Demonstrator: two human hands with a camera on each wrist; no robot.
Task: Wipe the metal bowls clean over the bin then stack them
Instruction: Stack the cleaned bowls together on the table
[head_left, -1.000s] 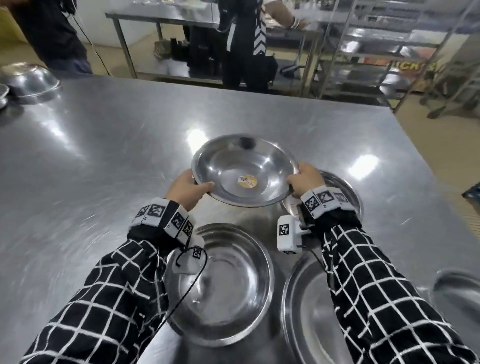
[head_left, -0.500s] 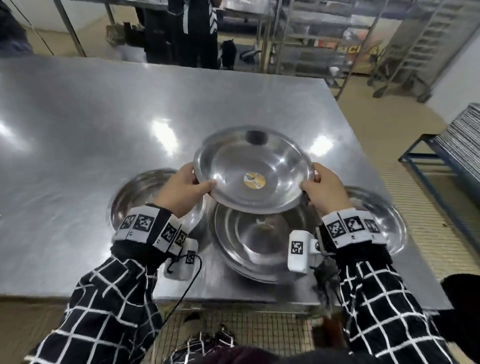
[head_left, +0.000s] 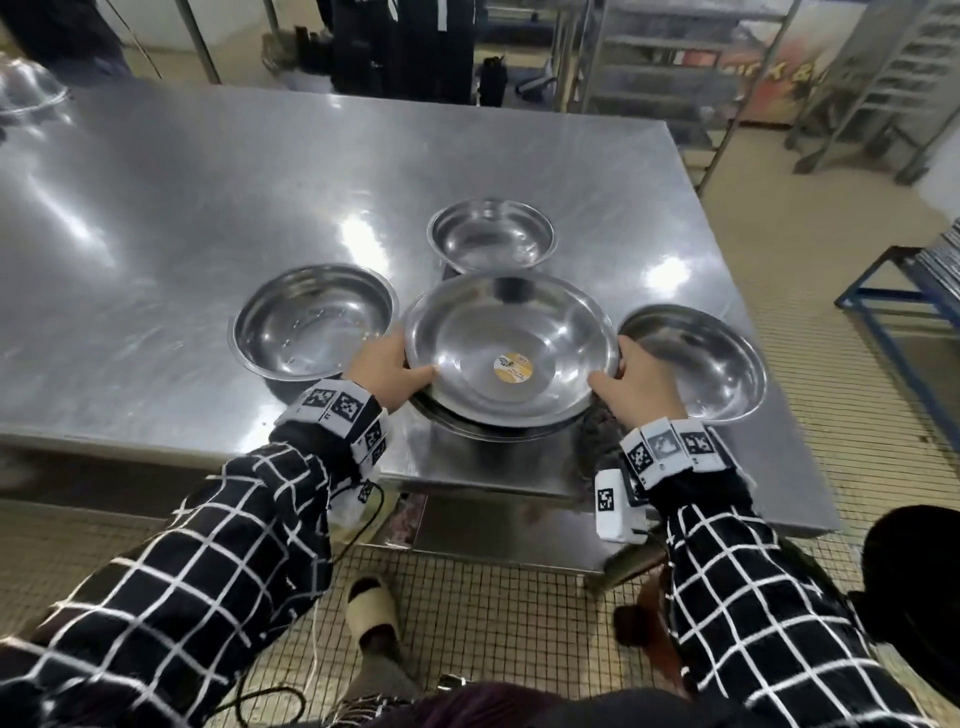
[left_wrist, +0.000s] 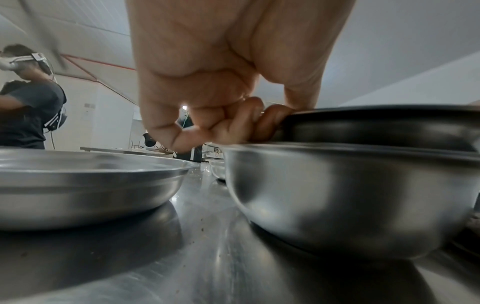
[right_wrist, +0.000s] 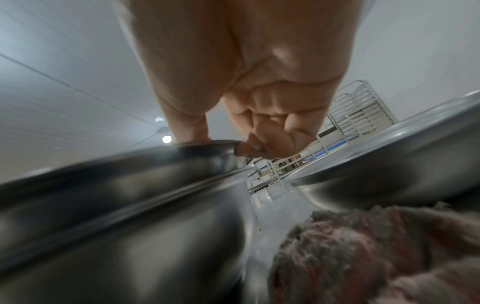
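Both hands hold a wide metal bowl with a yellow sticker (head_left: 509, 345) by its rim, nested in a larger bowl (head_left: 498, 434) near the table's front edge. My left hand (head_left: 387, 376) pinches the left rim, thumb inside, fingers curled under (left_wrist: 233, 123). My right hand (head_left: 631, 382) grips the right rim the same way (right_wrist: 197, 131). In the left wrist view the held bowl (left_wrist: 376, 125) sits atop the lower bowl (left_wrist: 350, 195). A pinkish-grey cloth (right_wrist: 376, 253) lies on the table under my right wrist (head_left: 597, 441).
Three other metal bowls stand on the steel table (head_left: 208, 208): one left (head_left: 311, 322), one behind (head_left: 491, 236), one right (head_left: 696, 361). An upturned bowl (head_left: 26, 88) sits far left. People stand beyond the table. A dark bin (head_left: 914, 577) is at lower right.
The held bowl has come down from the air into the larger bowl at the table's front edge. The head view has pulled back and tilted down, showing floor and feet.
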